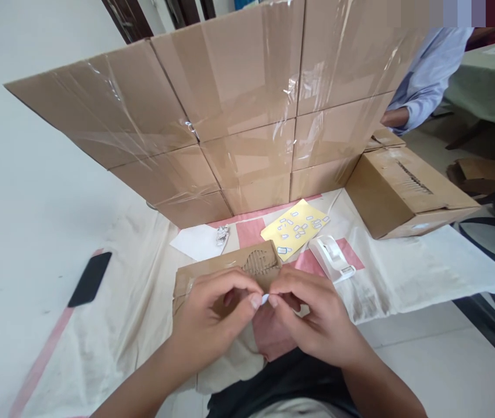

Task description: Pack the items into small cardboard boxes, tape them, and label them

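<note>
Between the fingertips of both hands is a small white piece (265,299), perhaps paper; its exact kind is too small to tell. My left hand (221,307) pinches its left end, while my right hand (306,307) pinches the other. Just beneath and behind the hands lies a flat cardboard box (216,262) with a torn, ribbed patch. Beyond it, a yellow sheet (273,232) carries several small white slips with dark outlines. A white tape dispenser (332,258) stands right of the sheet. On a white sheet of paper (193,241) at the left sits a crumpled silvery-grey bit (222,235).
A tall taped cardboard panel (247,157) closes off the back. At the right is a cardboard box (408,186); behind it shows another person's sleeve (434,75). A black phone-like slab (90,280) lies left on the pale cloth (125,313).
</note>
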The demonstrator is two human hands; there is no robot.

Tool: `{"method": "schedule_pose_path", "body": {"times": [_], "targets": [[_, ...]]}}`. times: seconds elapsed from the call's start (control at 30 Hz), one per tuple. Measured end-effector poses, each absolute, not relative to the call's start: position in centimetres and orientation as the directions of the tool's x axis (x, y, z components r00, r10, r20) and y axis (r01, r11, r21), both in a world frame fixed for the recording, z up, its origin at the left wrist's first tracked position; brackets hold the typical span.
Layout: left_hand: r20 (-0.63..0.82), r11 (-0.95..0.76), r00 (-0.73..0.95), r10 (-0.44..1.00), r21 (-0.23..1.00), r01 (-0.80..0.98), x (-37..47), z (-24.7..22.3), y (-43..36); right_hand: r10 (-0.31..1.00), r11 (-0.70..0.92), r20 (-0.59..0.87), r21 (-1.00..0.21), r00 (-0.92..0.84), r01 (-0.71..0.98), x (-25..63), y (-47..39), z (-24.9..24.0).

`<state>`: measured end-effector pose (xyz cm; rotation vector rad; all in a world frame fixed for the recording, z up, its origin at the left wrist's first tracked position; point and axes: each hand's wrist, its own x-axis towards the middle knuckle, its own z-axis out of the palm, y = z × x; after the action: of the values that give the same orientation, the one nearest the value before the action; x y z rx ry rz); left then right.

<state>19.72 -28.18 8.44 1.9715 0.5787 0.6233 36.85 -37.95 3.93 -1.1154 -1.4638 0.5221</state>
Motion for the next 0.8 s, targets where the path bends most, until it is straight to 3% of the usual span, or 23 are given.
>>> {"method": "schedule_pose_path", "body": {"times": [0.2, 0.7, 0.8], "targets": [[-0.013, -0.272, 0.795, 0.607, 0.936, 0.223, 19.83, 9.29, -28.17, 0.854, 0.451, 0.514, -0.81, 0.084, 0.375, 36.69, -38.11, 3.83], [-0.032, -0.267, 0.78, 0.625, 0.93, 0.252, 19.43, 9.02, -28.63, 0.838, 0.467, 0.545, -0.739, 0.025, 0.485, 36.41, -38.35, 4.08], [0.001, -0.338, 0.783, 0.623, 0.903, 0.267, 19.35, 8.74, -28.8, 0.815, 0.455, 0.571, -0.734, 0.096, 0.503, 36.0, -38.49, 3.76]]}}
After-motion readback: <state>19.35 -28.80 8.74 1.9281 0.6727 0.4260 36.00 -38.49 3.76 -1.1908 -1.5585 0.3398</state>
